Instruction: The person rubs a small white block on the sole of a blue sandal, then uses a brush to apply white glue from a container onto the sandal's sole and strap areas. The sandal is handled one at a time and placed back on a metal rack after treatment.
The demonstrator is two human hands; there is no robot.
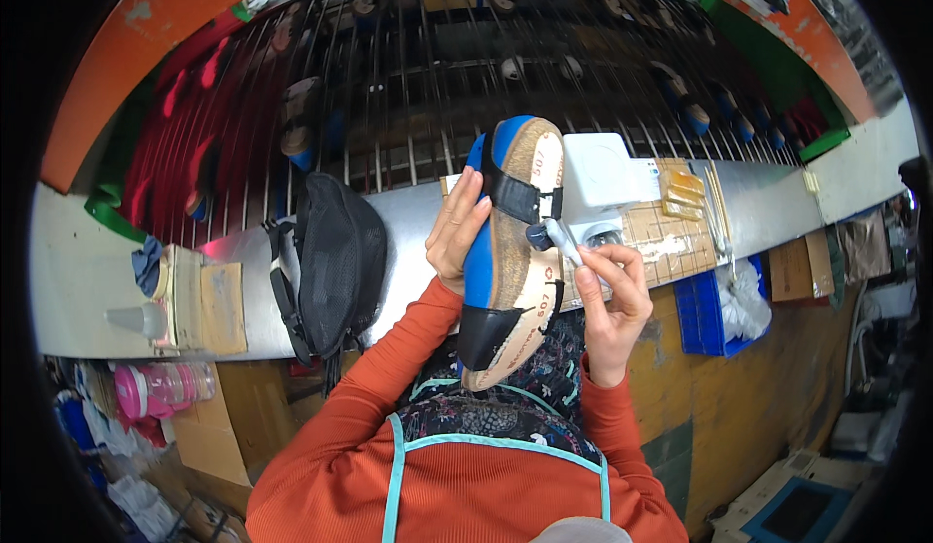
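Observation:
A sandal on a blue last [510,256] is held sole side up, standing nearly lengthwise in front of my chest. Its underside shows a cork edge, a pale middle and two black straps folded over. My left hand [455,240] grips it from the left side, with fingers stretched along the blue last and the thumb hidden. Between the fingertips of my right hand [614,302] is a small brush [559,237] with a pale handle. Its dark head is at the sole near the upper strap; whether it touches cannot be made out.
Beyond the metal bench [408,214] runs a rack of rods [408,86] carrying several shoes. A black mesh bag [338,261] lies at left. To the right are a white container [596,167], yellowish blocks [683,196] on a cardboard sheet, thin sticks [717,208] and a blue bin [698,315].

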